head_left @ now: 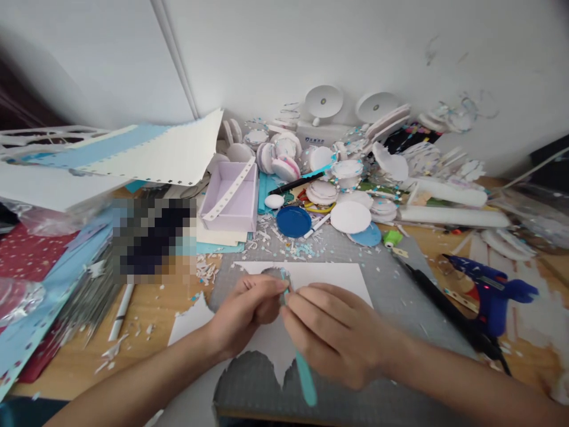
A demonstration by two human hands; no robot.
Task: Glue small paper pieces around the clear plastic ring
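Note:
My right hand (331, 335) is closed around a slim teal tool (306, 382) with a flat, rounded end that sticks out below the palm. Fingertips hide most of its upper part, so its exact kind does not show. Close beside it, my left hand (249, 308) is closed in a pinch at the tool's upper end. Whatever sits between those left fingers is too small and covered to name. Beneath both hands lies a white sheet of paper (329, 276) with curved pieces cut out of it, resting on a grey cutting mat (382, 388).
A lilac box (231, 198) stands behind the hands, beside heaped white paper discs (350, 217) and a blue lid (293, 222). At right lie a blue glue gun (489, 287) and a black pen-like tool (444, 308). Paper scraps and thin wires (91, 302) cover the left.

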